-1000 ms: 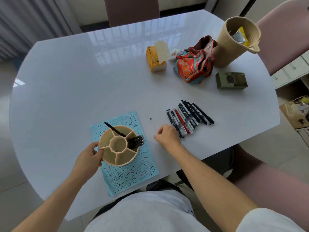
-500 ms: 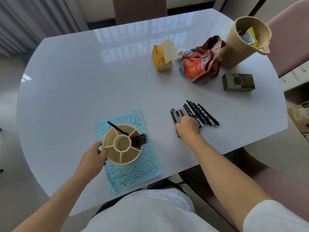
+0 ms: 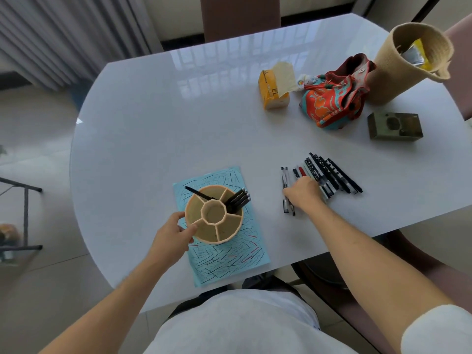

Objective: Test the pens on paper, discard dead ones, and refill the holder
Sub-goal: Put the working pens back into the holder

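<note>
Right hand (image 3: 304,191) hides its grip on pens (image 3: 329,173).

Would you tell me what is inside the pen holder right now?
The pen holder holds several black pens in one compartment and a single one in another; the compartment bottoms are not clearly visible.

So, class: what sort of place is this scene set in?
Probably a home dining area: a glossy white table with chairs drawn up, curtains behind, and a tissue pack and cloth pouch lying about.
</note>
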The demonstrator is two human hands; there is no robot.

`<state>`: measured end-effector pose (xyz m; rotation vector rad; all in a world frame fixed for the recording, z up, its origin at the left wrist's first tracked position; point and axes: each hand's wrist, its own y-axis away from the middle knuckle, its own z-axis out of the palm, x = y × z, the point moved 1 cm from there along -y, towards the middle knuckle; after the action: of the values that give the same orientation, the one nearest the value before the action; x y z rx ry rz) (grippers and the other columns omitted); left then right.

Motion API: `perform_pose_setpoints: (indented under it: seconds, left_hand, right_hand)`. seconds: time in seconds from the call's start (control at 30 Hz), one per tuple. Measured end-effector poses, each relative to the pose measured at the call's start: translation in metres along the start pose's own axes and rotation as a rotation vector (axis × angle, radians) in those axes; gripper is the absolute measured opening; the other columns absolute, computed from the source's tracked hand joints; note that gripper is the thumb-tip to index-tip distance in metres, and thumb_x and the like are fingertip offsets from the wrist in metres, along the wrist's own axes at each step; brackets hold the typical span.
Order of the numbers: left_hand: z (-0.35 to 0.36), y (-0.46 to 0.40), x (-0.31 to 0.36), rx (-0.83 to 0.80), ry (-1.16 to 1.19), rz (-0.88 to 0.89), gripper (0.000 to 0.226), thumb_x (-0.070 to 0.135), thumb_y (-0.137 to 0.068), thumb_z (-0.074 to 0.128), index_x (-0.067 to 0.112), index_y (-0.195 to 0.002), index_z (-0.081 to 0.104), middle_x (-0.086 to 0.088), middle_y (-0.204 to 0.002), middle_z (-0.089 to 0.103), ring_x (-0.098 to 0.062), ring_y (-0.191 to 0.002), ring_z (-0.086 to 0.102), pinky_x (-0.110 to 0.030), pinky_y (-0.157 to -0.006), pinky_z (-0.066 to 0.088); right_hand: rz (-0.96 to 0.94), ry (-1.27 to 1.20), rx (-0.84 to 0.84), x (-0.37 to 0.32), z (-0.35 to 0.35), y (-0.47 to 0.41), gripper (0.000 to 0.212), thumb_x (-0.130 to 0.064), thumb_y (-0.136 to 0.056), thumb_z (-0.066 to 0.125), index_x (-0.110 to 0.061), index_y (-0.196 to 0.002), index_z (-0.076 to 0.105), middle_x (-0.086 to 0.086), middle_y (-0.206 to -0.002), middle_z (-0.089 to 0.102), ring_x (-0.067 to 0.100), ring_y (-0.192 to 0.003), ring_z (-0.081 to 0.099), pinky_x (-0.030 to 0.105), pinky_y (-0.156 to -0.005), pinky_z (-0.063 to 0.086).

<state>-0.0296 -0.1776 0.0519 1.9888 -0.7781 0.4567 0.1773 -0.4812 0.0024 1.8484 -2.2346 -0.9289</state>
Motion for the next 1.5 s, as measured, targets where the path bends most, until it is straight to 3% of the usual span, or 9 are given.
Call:
perform_pose_setpoints:
  seconds: [0.07, 0.2, 0.53, 0.7, 0.87, 0.93, 1.1, 1.3, 1.5]
  left_hand:
    - [-0.002, -0.001, 0.002, -0.002, 0.024, 0.01, 0.045, 0.04, -0.094, 0.062, 0.028, -0.136, 0.049, -0.002, -0.084, 0.072, -0.013, -0.07, 0.068, -0.025, -0.057, 0.048]
    - [-0.002, -0.004, 0.002, -0.004, 0.034, 0.016, 0.048, 0.038, -0.094, 0.062, 0.028, -0.138, 0.045, -0.003, -0.084, 0.071, -0.017, -0.074, 0.068, -0.028, -0.059, 0.048]
    - [0.011, 0.004, -0.01, -0.106, 0.002, 0.01, 0.059, 0.04, -0.088, 0.068, 0.033, -0.138, 0.036, -0.001, -0.087, 0.072, -0.016, -0.076, 0.071, -0.029, -0.061, 0.053]
    - [0.001, 0.005, -0.008, -0.095, 0.08, 0.033, 0.074, 0.067, -0.062, 0.061, 0.041, -0.128, 0.039, -0.003, -0.085, 0.073, -0.015, -0.076, 0.07, -0.032, -0.061, 0.055]
    - [0.001, -0.008, -0.01, -0.045, 0.109, 0.026, 0.037, 0.039, -0.096, 0.054, 0.026, -0.13, 0.051, -0.009, -0.08, 0.072, -0.024, -0.071, 0.066, -0.042, -0.064, 0.056]
    - [0.003, -0.011, -0.009, -0.023, 0.098, 0.038, 0.028, 0.031, -0.099, 0.051, 0.025, -0.127, 0.053, -0.009, -0.078, 0.072, -0.025, -0.07, 0.066, -0.044, -0.067, 0.058]
    - [0.007, -0.012, -0.011, 0.006, 0.071, 0.028, 0.026, 0.026, -0.102, 0.05, 0.027, -0.127, 0.053, -0.01, -0.079, 0.072, -0.025, -0.069, 0.065, -0.045, -0.068, 0.058]
    - [0.01, -0.01, -0.011, 0.026, 0.066, -0.001, 0.027, 0.028, -0.102, 0.051, 0.027, -0.129, 0.052, -0.009, -0.081, 0.073, -0.026, -0.07, 0.066, -0.05, -0.073, 0.059]
    - [0.011, -0.008, -0.009, 0.047, 0.055, -0.015, 0.025, 0.027, -0.103, 0.05, 0.029, -0.128, 0.052, -0.008, -0.08, 0.072, -0.027, -0.07, 0.067, -0.05, -0.073, 0.06]
  right_hand:
    - [-0.06, -0.145, 0.046, -0.002, -0.003, 0.012, 0.015, -0.022, -0.075, 0.065, -0.009, -0.07, 0.058, 0.004, -0.069, 0.062, 0.027, -0.063, 0.061, 0.032, -0.062, 0.056]
    - [-0.11, -0.701, 0.009, -0.008, -0.007, 0.055, 0.018, -0.016, -0.075, 0.069, -0.01, -0.09, 0.062, 0.013, -0.078, 0.073, 0.023, -0.057, 0.073, 0.034, -0.051, 0.06]
    - [-0.188, -1.198, -0.153, -0.038, 0.046, 0.136, 0.012, -0.012, -0.084, 0.077, -0.01, -0.094, 0.07, 0.015, -0.09, 0.075, 0.033, -0.08, 0.077, 0.036, -0.068, 0.064]
    - [-0.243, -0.918, -0.091, -0.041, 0.068, 0.143, 0.008, -0.029, -0.081, 0.077, -0.028, -0.087, 0.072, 0.001, -0.088, 0.075, 0.017, -0.084, 0.074, 0.038, -0.078, 0.063]
    - [-0.24, -0.972, -0.115, -0.021, 0.057, 0.142, 0.031, -0.056, -0.088, 0.066, -0.026, -0.093, 0.072, 0.002, -0.091, 0.074, 0.02, -0.083, 0.072, 0.037, -0.074, 0.062]
    - [-0.177, -0.961, -0.021, -0.009, 0.047, 0.132, 0.041, -0.055, -0.091, 0.06, -0.016, -0.091, 0.072, 0.003, -0.086, 0.073, 0.018, -0.078, 0.07, 0.037, -0.072, 0.061]
    - [-0.084, -0.496, 0.267, 0.021, 0.023, 0.07, 0.014, -0.022, -0.093, 0.064, -0.01, -0.098, 0.069, 0.006, -0.098, 0.069, 0.021, -0.088, 0.065, 0.032, -0.072, 0.054]
    - [-0.075, -0.102, 0.248, 0.024, 0.015, 0.023, 0.041, -0.037, -0.091, 0.066, -0.01, -0.121, 0.064, 0.009, -0.124, 0.058, 0.025, -0.106, 0.058, 0.032, -0.083, 0.046]
    - [-0.142, 0.11, 0.166, 0.015, 0.024, 0.021, 0.031, -0.043, -0.094, 0.06, -0.014, -0.101, 0.069, 0.003, -0.103, 0.068, 0.024, -0.091, 0.066, 0.03, -0.066, 0.044]
